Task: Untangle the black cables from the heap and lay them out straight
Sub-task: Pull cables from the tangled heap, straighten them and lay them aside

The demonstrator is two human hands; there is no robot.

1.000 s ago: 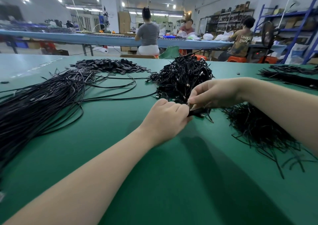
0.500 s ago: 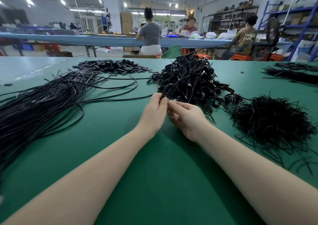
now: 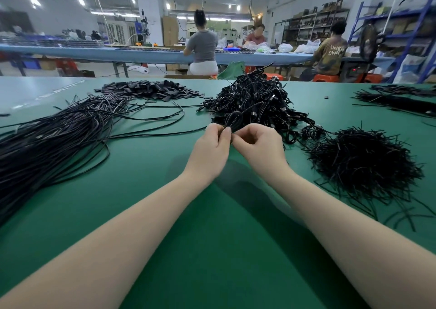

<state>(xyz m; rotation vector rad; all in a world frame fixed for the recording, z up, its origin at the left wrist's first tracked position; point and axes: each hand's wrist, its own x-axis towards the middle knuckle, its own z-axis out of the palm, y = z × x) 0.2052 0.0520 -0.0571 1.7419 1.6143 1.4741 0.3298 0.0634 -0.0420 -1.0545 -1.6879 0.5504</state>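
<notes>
A looped black cable (image 3: pixel 233 122) rises from between the two hands at the near edge of the tangled heap (image 3: pixel 254 101). The left hand (image 3: pixel 210 148) pinches it with curled fingers; the right hand (image 3: pixel 259 145) pinches it just beside. Left of the grip lie the straightened cables (image 3: pixel 54 136); right of it, a pile of short black ties (image 3: pixel 361 162) on the green table (image 3: pixel 224 249).
</notes>
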